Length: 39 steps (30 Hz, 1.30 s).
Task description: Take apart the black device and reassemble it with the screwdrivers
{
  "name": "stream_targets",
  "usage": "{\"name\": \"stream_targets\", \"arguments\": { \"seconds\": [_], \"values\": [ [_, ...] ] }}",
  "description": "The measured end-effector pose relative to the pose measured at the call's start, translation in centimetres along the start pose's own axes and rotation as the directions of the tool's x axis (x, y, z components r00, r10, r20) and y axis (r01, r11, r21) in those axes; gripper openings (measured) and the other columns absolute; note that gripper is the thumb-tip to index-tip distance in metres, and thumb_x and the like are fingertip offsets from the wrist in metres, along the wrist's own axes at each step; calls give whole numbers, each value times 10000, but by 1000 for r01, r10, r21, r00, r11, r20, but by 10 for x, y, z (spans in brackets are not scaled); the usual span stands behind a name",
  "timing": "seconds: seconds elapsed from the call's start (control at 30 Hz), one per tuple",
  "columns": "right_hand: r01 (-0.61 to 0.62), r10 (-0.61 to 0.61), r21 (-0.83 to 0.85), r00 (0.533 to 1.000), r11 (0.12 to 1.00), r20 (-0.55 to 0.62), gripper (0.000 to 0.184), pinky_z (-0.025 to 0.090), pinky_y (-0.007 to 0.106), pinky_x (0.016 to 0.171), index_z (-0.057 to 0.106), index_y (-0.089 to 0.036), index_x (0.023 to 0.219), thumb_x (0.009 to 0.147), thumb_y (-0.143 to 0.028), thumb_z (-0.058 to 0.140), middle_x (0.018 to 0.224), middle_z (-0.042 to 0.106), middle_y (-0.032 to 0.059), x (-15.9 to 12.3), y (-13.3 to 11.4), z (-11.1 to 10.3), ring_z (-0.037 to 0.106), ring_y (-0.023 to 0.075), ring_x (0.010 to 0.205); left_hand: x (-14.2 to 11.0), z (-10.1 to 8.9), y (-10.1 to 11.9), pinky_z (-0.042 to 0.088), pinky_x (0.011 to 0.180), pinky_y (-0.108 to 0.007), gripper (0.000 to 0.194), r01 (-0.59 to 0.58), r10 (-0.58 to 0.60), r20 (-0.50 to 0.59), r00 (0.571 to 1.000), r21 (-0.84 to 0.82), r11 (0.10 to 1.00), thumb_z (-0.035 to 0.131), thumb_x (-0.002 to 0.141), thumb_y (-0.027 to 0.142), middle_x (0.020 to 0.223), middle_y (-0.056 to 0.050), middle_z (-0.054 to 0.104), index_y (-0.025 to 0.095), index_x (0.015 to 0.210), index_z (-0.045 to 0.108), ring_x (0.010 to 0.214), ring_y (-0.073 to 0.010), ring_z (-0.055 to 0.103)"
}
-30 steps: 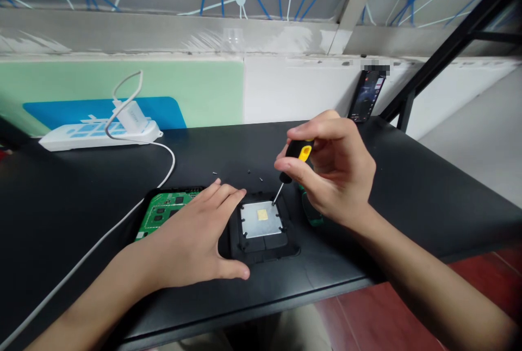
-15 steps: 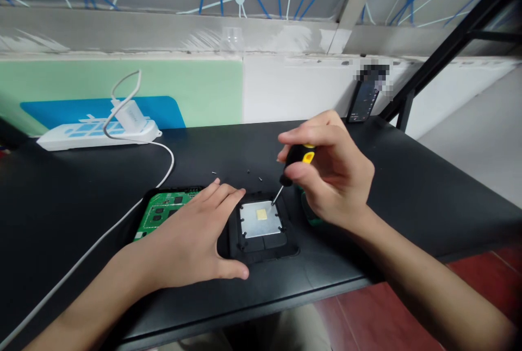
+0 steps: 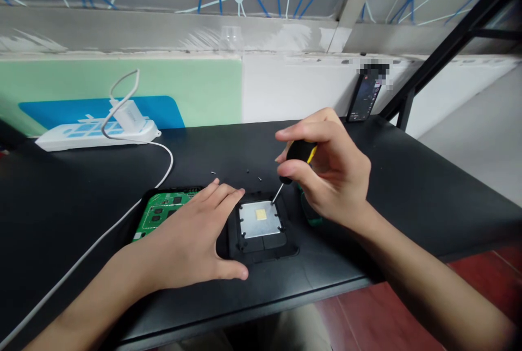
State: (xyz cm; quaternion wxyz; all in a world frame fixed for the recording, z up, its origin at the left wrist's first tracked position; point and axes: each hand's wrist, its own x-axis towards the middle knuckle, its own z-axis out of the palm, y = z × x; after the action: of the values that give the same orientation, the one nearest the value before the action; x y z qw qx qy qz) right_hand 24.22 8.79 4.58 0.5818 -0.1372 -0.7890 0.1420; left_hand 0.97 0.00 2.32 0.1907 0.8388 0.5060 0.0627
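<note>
A screwdriver (image 3: 300, 152) with a black and yellow handle is gripped in my right hand (image 3: 336, 171), between thumb and fingers. Its thin shaft slants down to the upper right corner of a silver metal plate (image 3: 259, 227). This plate, with a small pale yellow pad (image 3: 261, 214) on it, lies in a square black plastic cover (image 3: 291, 250). My left hand (image 3: 196, 236) rests open with thumb and fingers spread around the cover's left side. Beneath that hand, partly hidden, is a green circuit board (image 3: 157, 212) in a black casing.
Several small screws (image 3: 260, 179) lie behind the cover. A dark green object (image 3: 312, 212) sits partly hidden under my right hand. A white power strip (image 3: 101, 133) with a plugged-in charger and white cable (image 3: 171, 158) stands back left; a phone (image 3: 364, 95) leans against the wall.
The screwdriver handle has turned a little in my right hand, with less yellow showing. My right thumb and fingers have shifted slightly. My left hand stays in place.
</note>
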Motion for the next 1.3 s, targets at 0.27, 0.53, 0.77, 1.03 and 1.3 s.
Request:
{"name": "stream_targets", "arguments": {
  "seconds": [0.27,0.53,0.77,1.03,1.3],
  "values": [
    [-13,12,51,1000,999,27,409,619,389,772,664,-320,1336,930,-291,700,1058,707,42,-3,-4,1,669,189,873,0,-1,3,296,1195,-719,1100,15,-15,37,999,21,1000,760,738,711,1602,-212,403,142,1582,344,1531,-529,202],
    [-52,45,100,997,994,68,350,636,415,859,666,-249,1317,1045,-233,446,1205,695,65,-2,-8,-1,706,195,1007,-1,1,-1,261,1229,-686,1104,2,-2,10,1000,10,1000,775,724,711,1571,-195,445,132,1572,370,1529,-504,237],
    [22,-26,-62,998,998,-58,262,606,383,761,749,-292,1108,853,-331,797,882,674,12,-1,-4,3,628,184,828,1,2,0,282,1205,-717,1089,4,-4,-1,1000,-17,1000,788,714,699,1581,-190,442,161,1569,380,1526,-522,230],
    [-62,61,50,998,997,17,371,646,372,803,657,-274,1345,987,-192,600,1093,748,33,-4,-8,-1,728,167,909,1,0,2,282,1207,-712,1121,9,-9,28,1000,25,1000,779,721,709,1581,-215,426,118,1577,360,1527,-527,216],
    [-52,52,-9,999,999,-7,359,638,427,842,677,-252,1333,1051,-266,455,1130,690,79,-4,-9,-1,680,201,1011,0,0,1,261,1229,-689,1104,6,-7,31,1000,33,999,764,739,710,1586,-196,430,130,1580,347,1538,-495,219]
  ]
}}
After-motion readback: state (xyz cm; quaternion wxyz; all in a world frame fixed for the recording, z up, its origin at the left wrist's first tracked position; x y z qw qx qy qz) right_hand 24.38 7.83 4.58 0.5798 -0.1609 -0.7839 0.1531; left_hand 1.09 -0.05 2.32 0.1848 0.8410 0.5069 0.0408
